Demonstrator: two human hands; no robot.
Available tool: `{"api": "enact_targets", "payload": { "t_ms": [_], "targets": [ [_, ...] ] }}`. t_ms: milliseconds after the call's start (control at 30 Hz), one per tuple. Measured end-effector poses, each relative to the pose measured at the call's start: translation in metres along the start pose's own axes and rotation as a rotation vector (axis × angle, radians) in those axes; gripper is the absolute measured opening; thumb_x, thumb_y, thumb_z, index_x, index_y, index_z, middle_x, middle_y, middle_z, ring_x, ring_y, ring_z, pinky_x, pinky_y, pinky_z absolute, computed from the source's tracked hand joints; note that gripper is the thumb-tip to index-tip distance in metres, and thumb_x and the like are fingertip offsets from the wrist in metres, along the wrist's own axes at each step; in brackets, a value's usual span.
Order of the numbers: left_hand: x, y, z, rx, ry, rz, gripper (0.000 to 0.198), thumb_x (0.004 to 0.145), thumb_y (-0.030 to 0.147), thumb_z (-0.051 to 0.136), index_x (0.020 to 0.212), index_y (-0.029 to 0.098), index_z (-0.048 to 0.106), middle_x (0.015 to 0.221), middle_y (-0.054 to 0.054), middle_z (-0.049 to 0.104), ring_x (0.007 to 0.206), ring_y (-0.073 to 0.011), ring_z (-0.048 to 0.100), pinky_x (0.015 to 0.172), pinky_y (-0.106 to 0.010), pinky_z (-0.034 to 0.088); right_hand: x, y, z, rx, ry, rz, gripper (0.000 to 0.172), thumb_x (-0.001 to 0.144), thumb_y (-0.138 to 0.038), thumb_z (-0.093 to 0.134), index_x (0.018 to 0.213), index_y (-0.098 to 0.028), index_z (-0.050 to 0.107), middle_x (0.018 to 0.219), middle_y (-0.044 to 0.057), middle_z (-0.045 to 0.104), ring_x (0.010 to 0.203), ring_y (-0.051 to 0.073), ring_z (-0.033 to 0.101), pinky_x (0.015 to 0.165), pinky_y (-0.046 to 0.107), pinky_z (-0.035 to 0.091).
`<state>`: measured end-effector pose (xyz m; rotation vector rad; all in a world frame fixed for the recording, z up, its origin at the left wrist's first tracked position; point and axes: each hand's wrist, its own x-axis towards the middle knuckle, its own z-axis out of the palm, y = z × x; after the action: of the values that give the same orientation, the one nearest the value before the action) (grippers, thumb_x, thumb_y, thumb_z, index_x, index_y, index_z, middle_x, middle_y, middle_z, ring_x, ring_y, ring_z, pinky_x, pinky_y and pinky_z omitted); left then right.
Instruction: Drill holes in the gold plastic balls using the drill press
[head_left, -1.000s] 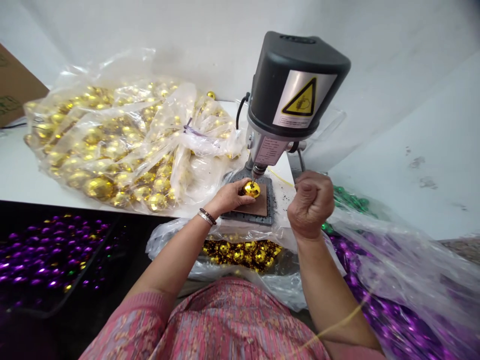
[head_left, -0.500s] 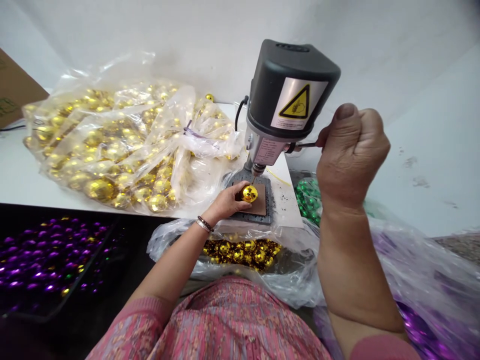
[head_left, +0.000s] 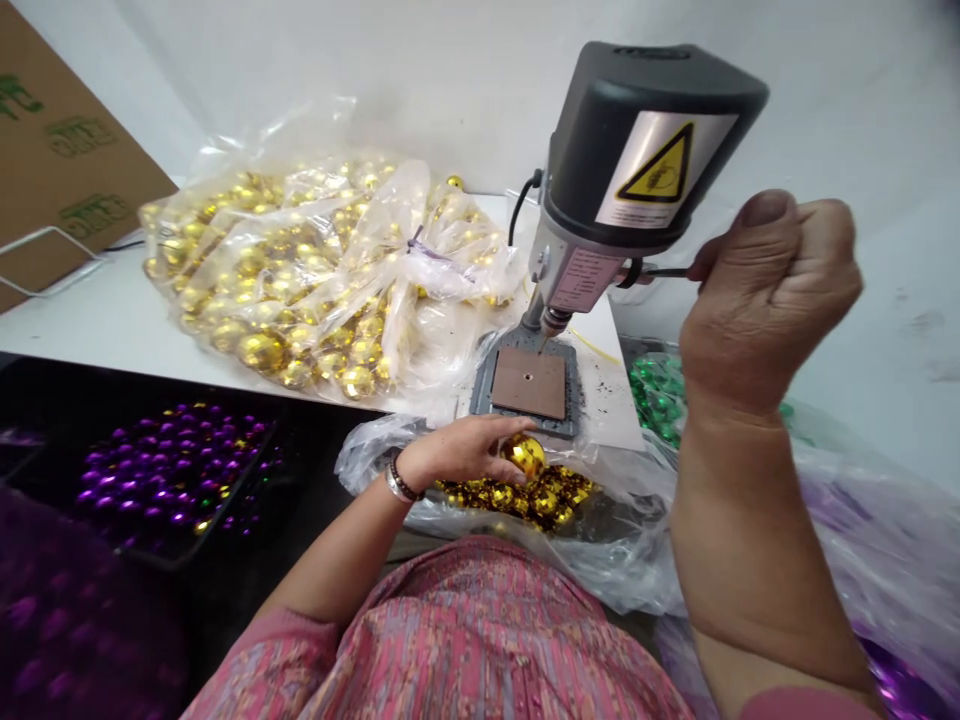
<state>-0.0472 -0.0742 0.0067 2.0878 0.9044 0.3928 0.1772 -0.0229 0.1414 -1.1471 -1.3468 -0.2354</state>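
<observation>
My left hand [head_left: 472,448] has its thumb and fingers around the left side of a shiny gold faceted ball [head_left: 526,456]. It hangs over an open plastic bag [head_left: 622,510] of similar gold balls at the table's front edge. My right hand [head_left: 772,290], raised in a fist, grips the feed lever [head_left: 671,272] of a small drill press [head_left: 645,150]. Most of the lever's handle is hidden inside the fist. Under the thin drill bit [head_left: 543,345], a brown square board [head_left: 529,382] with a small hole lies bare on the press base [head_left: 484,390].
A large clear bag of gold balls [head_left: 262,350] covers the white table's left part. A cardboard box [head_left: 67,150] stands behind it. Purple balls [head_left: 172,460] lie in a dark tray at lower left. Green balls [head_left: 656,395] sit right of the table, beside plastic wrapping [head_left: 847,540].
My left hand has drawn the gold ball off the board, towards me, to above the open bag. My right hand keeps hold of the lever. The view has shifted left.
</observation>
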Motion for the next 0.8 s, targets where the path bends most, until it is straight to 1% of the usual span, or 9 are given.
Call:
{"api": "enact_targets", "payload": {
  "t_ms": [67,133,233,333,367,433,533,667,800],
  "targets": [
    [-0.004,0.001,-0.002,0.041,0.036,-0.009,0.069,0.082,0.041,0.079,0.144,0.017,0.058,0.133,-0.015,0.07,0.101,-0.0216,0.072,0.092,-0.035,0.058,-0.001,-0.003,-0.001,-0.031,-0.007,0.021,0.053,0.096,-0.064,0.031,0.072,-0.018,0.044,0.061,-0.008,0.045,0.059,0.002,0.045,0.066,0.026,0.036],
    [-0.008,-0.006,-0.01,0.07,0.194,-0.059,0.059,0.087,0.038,0.075,0.141,0.018,0.061,0.13,-0.014,0.071,0.093,-0.0187,0.071,0.089,-0.033,0.058,-0.001,-0.005,-0.001,-0.058,-0.001,0.04,0.052,0.097,-0.062,0.031,0.073,-0.018,0.047,0.06,-0.008,0.047,0.06,0.003,0.048,0.067,0.028,0.036],
    [-0.016,-0.027,-0.04,0.151,0.616,-0.203,0.035,0.095,0.029,0.061,0.127,0.019,0.07,0.12,-0.011,0.075,0.095,-0.0187,0.07,0.093,-0.034,0.056,-0.003,-0.004,0.0,-0.08,0.028,0.048,0.054,0.097,-0.062,0.03,0.075,-0.017,0.051,0.058,-0.006,0.051,0.061,0.004,0.053,0.069,0.031,0.036],
    [-0.027,-0.055,-0.077,0.315,1.031,-0.383,0.033,0.092,0.014,0.05,0.114,0.016,0.074,0.115,-0.013,0.074,0.111,-0.0254,0.067,0.105,-0.041,0.051,-0.004,-0.002,0.001,-0.089,0.04,0.037,0.055,0.098,-0.062,0.03,0.077,-0.017,0.053,0.059,-0.005,0.055,0.063,0.006,0.055,0.071,0.032,0.036],
    [-0.031,-0.064,-0.088,0.357,1.079,-0.463,0.033,0.09,0.012,0.049,0.11,0.015,0.075,0.113,-0.015,0.074,0.112,-0.0282,0.066,0.107,-0.045,0.049,-0.004,-0.001,0.001,-0.09,0.043,0.03,0.055,0.098,-0.061,0.03,0.078,-0.016,0.054,0.059,-0.005,0.055,0.063,0.006,0.055,0.071,0.032,0.036],
    [-0.039,-0.078,-0.1,0.439,1.019,-0.576,0.032,0.085,0.014,0.055,0.11,0.013,0.075,0.116,-0.018,0.071,0.116,-0.0343,0.064,0.109,-0.051,0.046,-0.004,0.0,0.002,-0.086,0.047,0.022,0.053,0.099,-0.06,0.031,0.078,-0.016,0.054,0.059,-0.005,0.054,0.061,0.006,0.054,0.07,0.032,0.036],
    [-0.052,-0.088,-0.097,0.554,0.983,-0.665,0.044,0.082,0.023,0.066,0.124,0.012,0.07,0.131,-0.023,0.064,0.129,-0.0415,0.055,0.115,-0.058,0.038,-0.005,0.0,0.001,-0.08,0.059,0.018,0.05,0.1,-0.056,0.033,0.076,-0.017,0.052,0.058,-0.006,0.051,0.06,0.005,0.051,0.068,0.031,0.035],
    [-0.072,-0.095,-0.066,0.555,1.227,-0.789,0.053,0.088,0.039,0.063,0.133,0.011,0.063,0.138,-0.026,0.059,0.138,-0.0429,0.047,0.119,-0.061,0.031,-0.008,0.003,0.0,-0.087,0.068,0.021,0.048,0.1,-0.052,0.035,0.076,-0.016,0.053,0.059,-0.004,0.055,0.063,0.005,0.055,0.068,0.031,0.037],
    [-0.084,-0.107,-0.043,0.254,1.453,-0.837,0.059,0.092,0.047,0.058,0.136,0.008,0.055,0.133,-0.028,0.061,0.134,-0.0408,0.053,0.115,-0.057,0.038,-0.013,0.004,0.001,-0.072,0.067,0.011,0.047,0.101,-0.053,0.036,0.079,-0.016,0.055,0.061,-0.004,0.056,0.064,0.006,0.056,0.069,0.031,0.039]
  ]
}}
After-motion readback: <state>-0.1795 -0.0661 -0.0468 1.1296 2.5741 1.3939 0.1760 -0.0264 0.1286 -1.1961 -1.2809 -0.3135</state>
